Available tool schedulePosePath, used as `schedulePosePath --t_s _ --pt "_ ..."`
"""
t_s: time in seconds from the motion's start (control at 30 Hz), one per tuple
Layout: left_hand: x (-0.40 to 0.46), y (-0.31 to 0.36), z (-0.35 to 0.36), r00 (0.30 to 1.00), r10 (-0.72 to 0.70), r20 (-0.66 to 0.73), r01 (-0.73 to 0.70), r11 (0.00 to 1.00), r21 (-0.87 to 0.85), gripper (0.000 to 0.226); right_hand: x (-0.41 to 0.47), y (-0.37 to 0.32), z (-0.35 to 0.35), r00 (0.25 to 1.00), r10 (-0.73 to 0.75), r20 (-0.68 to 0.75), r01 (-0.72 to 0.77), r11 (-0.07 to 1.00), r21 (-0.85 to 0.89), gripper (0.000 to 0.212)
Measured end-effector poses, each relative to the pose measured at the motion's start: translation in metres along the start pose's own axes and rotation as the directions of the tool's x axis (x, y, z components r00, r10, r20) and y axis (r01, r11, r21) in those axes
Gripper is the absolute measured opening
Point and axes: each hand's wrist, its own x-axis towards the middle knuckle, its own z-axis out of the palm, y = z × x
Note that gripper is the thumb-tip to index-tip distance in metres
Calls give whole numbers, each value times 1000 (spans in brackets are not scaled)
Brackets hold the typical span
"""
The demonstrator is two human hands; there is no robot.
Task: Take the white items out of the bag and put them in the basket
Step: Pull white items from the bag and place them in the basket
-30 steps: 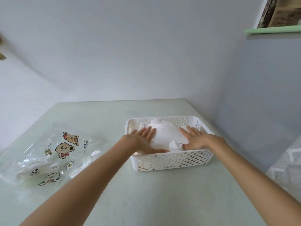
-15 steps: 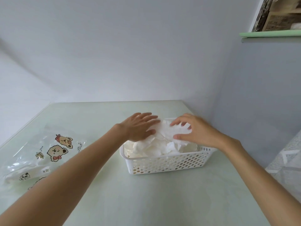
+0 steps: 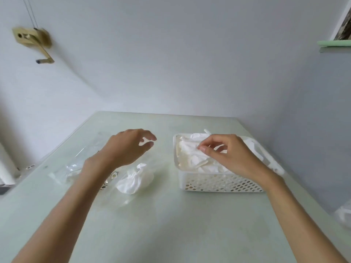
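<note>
Your right hand (image 3: 230,155) hangs over the basket (image 3: 218,182), fingers loosely curled, thumb and forefinger nearly meeting just above the white items (image 3: 191,154) piled inside. Whether those fingertips actually pinch a fold is too fine to make out; nothing plainly sits between them. The hand and wrist cover the basket's right half, so you can't see how full that side is, and the far rim is blurred.

Your left hand (image 3: 126,147) hovers over the table (image 3: 171,224) to the left of the basket, fingers relaxed and bent, holding nothing. Below it lies the clear bag (image 3: 91,156), hard to trace against the pale top: its edges fade out, and your forearm crosses the printed part, leaving only scraps of the pattern showing. One crumpled white item (image 3: 133,179) lies beside the wrist, near the bag's mouth; whether it sits inside the plastic or just outside can't be told.

At the right edge, a pale bundle (image 3: 343,215) is cut off.
</note>
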Motion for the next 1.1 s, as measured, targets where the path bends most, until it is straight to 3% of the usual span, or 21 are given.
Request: schedulePosePath --t_s 0.1,0.17,0.23,0.37,0.47,0.53,0.63,0.77,0.83,0.93,1.1 --pt "-27 -30 -5 952 -181 248 186 983 2 52 1 -27 55 998 -35 59 35 999 4 10" --pt "-35 -38 -2 849 -299 435 278 954 113 69 6 -37 93 999 -16 47 20 998 -66 12" --pt "-35 -42 1 760 -388 520 332 921 202 74 12 -41 126 999 4 50 7 977 -213 19" --pt "-32 -45 -3 719 -454 526 362 891 274 50 17 -36 167 980 1 197 77 918 -388 35" --pt "-29 -68 2 703 -424 571 418 896 151 36 22 -32 173 977 47 209 63 869 -490 22" --pt "-28 -80 8 725 -366 583 435 900 25 24 26 -32 172 982 73 175 29 854 -519 12" --pt "-22 -85 10 813 -248 527 379 913 -154 20 33 -31 174 998 27 64 6 886 -463 10" --pt "-20 -89 16 875 -184 449 302 930 -208 21 43 -27 179 989 102 106 -46 897 -439 38" --pt "-19 -92 19 902 -197 383 296 929 -221 20 47 -25 178 988 141 58 -95 867 -489 31" --pt "-19 -94 22 937 -220 271 290 922 -255 16 50 -28 170 994 86 -63 -106 838 -535 14" --pt "-20 -96 22 939 -206 275 284 915 -286 13 53 -27 153 982 115 148 -18 844 -536 19"
